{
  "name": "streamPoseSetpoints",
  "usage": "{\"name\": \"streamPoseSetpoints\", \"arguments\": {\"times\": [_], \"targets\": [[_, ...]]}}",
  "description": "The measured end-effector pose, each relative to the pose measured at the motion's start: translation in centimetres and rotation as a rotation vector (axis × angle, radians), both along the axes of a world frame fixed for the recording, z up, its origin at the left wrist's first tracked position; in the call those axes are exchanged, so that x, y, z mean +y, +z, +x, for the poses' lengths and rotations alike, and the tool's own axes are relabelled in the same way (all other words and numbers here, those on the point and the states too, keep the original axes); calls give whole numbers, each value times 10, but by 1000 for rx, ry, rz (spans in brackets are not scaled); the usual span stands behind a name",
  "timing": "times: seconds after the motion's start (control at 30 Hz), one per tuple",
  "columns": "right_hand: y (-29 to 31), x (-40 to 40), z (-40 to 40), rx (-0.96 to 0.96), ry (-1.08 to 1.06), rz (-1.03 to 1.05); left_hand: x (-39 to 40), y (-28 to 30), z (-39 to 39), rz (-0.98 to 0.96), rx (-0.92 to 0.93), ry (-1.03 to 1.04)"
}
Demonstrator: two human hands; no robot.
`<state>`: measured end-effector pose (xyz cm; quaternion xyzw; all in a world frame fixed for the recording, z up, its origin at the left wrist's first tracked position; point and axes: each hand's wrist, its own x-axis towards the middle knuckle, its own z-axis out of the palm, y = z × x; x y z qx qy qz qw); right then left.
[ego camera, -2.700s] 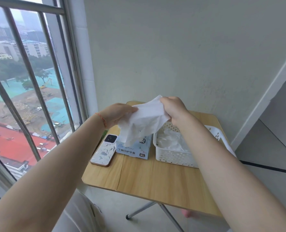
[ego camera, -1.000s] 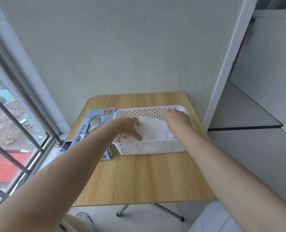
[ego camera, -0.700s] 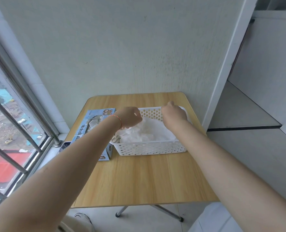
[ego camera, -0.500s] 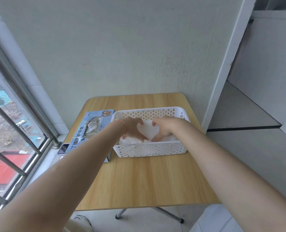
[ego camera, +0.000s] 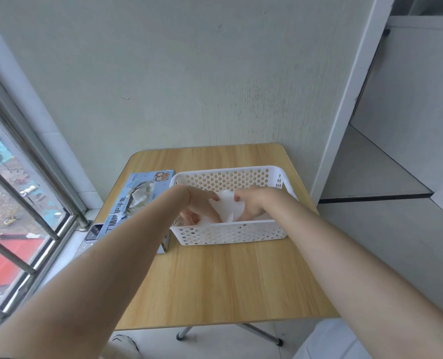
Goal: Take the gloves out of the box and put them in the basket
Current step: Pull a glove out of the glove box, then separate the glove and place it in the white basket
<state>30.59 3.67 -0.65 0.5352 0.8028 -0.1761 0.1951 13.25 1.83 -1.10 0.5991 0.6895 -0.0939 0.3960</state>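
A white perforated basket stands on the wooden table, with white gloves lying inside it. Both my hands are down in the basket. My left hand rests on the left side of the top glove, fingers pointing down and spread. My right hand rests on its right side, thumb near the glove's upper edge. A light blue glove box lies left of the basket, touching it. A white glove pokes from the box's opening. My forearms hide part of the box and the basket's near corners.
A phone lies at the table's left edge beside the box. A barred window is close on the left and a wall runs right behind the table. A doorway opens on the right. Bare wood fills the near half of the table.
The glove I held up over the box has come down into the basket. Since then both hands have drawn together and now lie on it, deeper in the basket.
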Motion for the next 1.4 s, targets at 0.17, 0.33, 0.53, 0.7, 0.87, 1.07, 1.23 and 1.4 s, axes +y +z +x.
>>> {"name": "streamPoseSetpoints", "arguments": {"times": [0.17, 0.33, 0.53, 0.7, 0.87, 1.07, 1.23, 1.4], "targets": [[35, -3, -4, 148, 17, 114, -4, 39, -5, 178, -48, 29], [52, -9, -54, 433, 52, 290, -19, 56, -43, 622, 23, 176], [35, -28, -134, 620, 98, 327, -52, 40, -114, 787, 148, 305], [24, -35, -179, 542, 161, 361, -73, 14, -156, 746, 143, 370], [12, -34, -203, 426, 196, 373, -81, -16, -164, 766, 51, 379], [2, -34, -216, 332, 235, 419, -97, -44, -150, 846, -79, 454], [2, -24, -209, 378, 178, 446, -98, -47, -147, 893, 54, 406], [8, -24, -206, 670, 40, 356, -100, -46, -143, 910, 166, 358]]}}
